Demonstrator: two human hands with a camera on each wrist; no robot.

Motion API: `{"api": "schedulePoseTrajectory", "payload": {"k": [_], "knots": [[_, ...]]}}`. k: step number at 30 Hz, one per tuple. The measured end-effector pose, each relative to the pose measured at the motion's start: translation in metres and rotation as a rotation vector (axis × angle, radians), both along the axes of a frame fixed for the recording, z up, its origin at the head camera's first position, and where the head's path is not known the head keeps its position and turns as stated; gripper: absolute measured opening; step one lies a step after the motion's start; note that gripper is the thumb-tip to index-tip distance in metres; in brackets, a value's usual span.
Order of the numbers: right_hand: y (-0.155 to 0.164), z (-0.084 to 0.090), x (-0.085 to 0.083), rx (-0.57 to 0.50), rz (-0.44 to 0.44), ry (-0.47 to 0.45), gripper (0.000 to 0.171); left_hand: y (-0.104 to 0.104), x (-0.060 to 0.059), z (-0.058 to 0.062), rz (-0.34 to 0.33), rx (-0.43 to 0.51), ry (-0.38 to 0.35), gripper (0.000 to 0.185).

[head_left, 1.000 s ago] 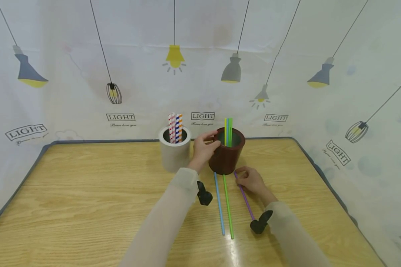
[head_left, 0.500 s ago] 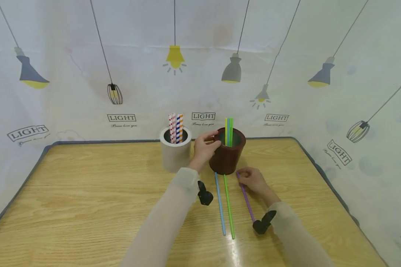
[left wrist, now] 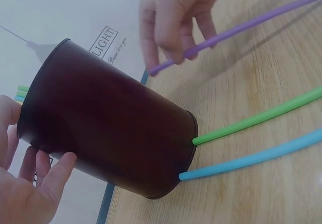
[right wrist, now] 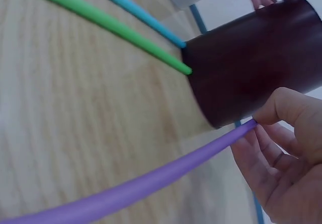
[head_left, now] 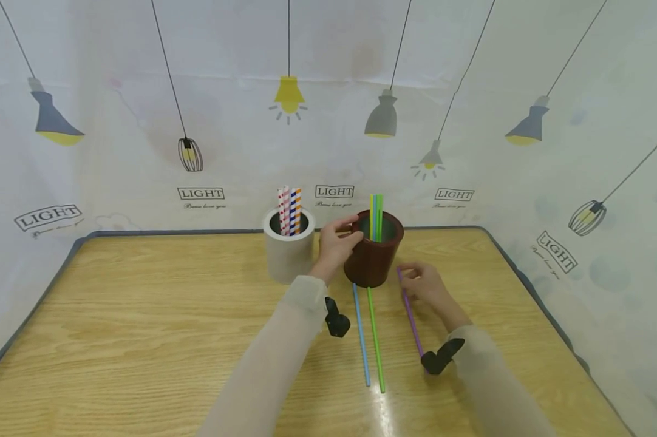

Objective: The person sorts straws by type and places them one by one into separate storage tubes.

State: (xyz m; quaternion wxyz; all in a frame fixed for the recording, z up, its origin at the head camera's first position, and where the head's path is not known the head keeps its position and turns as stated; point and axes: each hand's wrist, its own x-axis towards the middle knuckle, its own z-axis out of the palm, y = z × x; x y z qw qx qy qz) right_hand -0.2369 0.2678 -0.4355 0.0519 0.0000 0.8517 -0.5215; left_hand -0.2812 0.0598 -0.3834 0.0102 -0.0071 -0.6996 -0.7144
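While left hand (head_left: 336, 243) grips brown cup (head_left: 373, 258), right hand (head_left: 427, 284) pinches purple straw (head_left: 411, 317).

Bright even light; glare on table (head_left: 385, 413); wrist views softly blurred.

purple straw (head_left: 410, 312); dark brown cup (head_left: 373, 257); green straw (head_left: 374, 341); blue straw (head_left: 360, 335); white cup (head_left: 288, 252), striped straws (head_left: 288, 210).

**Camera positions: three views**

Head: high, facing forward and down over the wooden table (head_left: 142, 315), mid-distance. Left wrist: low, close, facing the dark brown cup (left wrist: 108, 128) side-on. Right wrist: low, very close, along the tabletop. All three share the cup and the purple straw (right wrist: 151, 183).
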Motion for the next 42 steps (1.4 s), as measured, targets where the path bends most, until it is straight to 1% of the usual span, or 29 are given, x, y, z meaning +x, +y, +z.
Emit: {"api": "schedulePoseTrajectory", "payload": {"k": [3, 6, 15, 22, 28, 33, 39, 42], "knots": [[0.002, 0.007, -0.002, -0.01, -0.013, 0.005, 0.04, 0.0, 0.0, 0.0, -0.001, 0.003, 0.005, 0.038], [0.004, 0.015, -0.004, -0.009, -0.025, 0.031, 0.041, 0.0, 0.001, 0.0, -0.004, -0.001, 0.007, 0.038], [0.006, 0.055, -0.01, -0.045, -0.079, 0.189, 0.039, 0.0, 0.0, -0.001, -0.006, 0.014, -0.002, 0.038], [0.002, 0.09, -0.018, -0.068, -0.103, 0.324, 0.037, 0.0, 0.0, -0.002, 0.005, 0.007, -0.013, 0.038], [-0.007, 0.124, -0.024, -0.08, -0.086, 0.381, 0.038, 0.0, -0.001, -0.002, 0.004, -0.005, -0.006, 0.037], [-0.021, 0.152, -0.027, -0.074, -0.075, 0.428, 0.038, 0.0, -0.001, -0.002, -0.005, 0.007, -0.011, 0.038], [-0.027, 0.166, -0.045, -0.117, -0.089, 0.475, 0.038, -0.001, -0.002, -0.002, -0.009, 0.009, -0.007, 0.038], [-0.03, 0.174, -0.05, -0.1, -0.09, 0.509, 0.036, -0.001, -0.002, -0.002, -0.012, 0.005, -0.003, 0.038]]}}
